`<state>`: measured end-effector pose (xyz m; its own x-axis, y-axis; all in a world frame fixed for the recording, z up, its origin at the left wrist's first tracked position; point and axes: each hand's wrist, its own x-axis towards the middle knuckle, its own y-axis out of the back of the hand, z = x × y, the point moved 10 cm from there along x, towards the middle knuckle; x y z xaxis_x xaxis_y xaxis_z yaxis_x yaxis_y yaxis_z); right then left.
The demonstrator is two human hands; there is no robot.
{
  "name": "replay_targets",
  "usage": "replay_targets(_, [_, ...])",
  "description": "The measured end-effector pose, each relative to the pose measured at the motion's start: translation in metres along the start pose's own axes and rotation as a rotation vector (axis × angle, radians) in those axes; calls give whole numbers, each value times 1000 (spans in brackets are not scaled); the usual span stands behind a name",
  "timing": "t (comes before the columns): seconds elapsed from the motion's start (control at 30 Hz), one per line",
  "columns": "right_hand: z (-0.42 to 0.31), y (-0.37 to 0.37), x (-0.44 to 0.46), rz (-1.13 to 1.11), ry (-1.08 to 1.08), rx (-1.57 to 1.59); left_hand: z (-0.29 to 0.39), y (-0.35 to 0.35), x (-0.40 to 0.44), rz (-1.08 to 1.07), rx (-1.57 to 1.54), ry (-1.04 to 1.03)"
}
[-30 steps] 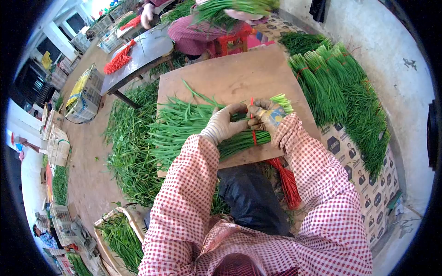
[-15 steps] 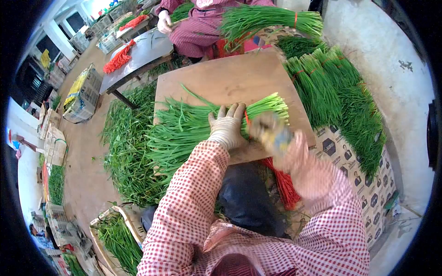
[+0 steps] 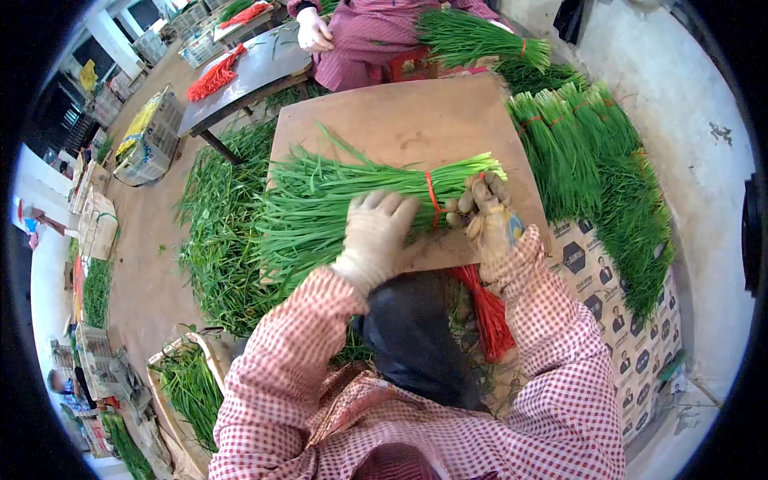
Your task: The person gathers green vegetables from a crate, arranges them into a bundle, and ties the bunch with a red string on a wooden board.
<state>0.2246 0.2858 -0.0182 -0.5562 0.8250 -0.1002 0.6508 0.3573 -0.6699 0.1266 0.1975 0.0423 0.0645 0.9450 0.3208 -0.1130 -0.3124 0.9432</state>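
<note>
"How do the fingers stand?"

"On the gloved right hand [image 3: 488, 210] they curl beside the red band [image 3: 432, 192]; I cannot tell whether they grip stems. On the gloved left hand [image 3: 374, 236] they lie released, slightly bent, over the leaves."

"And the chive bundle [image 3: 336, 188] itself?"

"Across the near half of the wooden tabletop [image 3: 392, 124], leaves fanned to the left edge, pale stem ends just short of the right edge. The band crosses it near those ends."

"Past the edges?"

"A hank of red ties [image 3: 490, 320] below the near edge, by the right corner; tied bundles [image 3: 564, 156] beyond the right edge; loose greens [image 3: 214, 232] beyond the left; a person [image 3: 360, 40] past the far edge."
</note>
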Motion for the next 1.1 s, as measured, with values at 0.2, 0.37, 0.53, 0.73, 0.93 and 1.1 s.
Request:
replay_targets(0.2, [13,-2,3,18,-44,74,8,-128,-42,-173,-1943,1131])
replay_targets(0.37, [6,-12,-16,-11,-8,-44,37,-151,-1,-160,-2524,902])
replay_targets(0.53, [59,4,-89,-82,24,-490,30,-165,-42,-81,-2149,1304])
replay_targets(0.73, [6,-54,-83,-370,-31,-656,3,-118,-36,26,-1545,855])
replay_targets(0.93, [-55,-78,-23,-189,-44,-416,1,-104,-44,177,-1963,1019])
replay_targets(1.1, [-27,14,62,-163,254,-581,-45,-108,-43,411,-1987,1082])
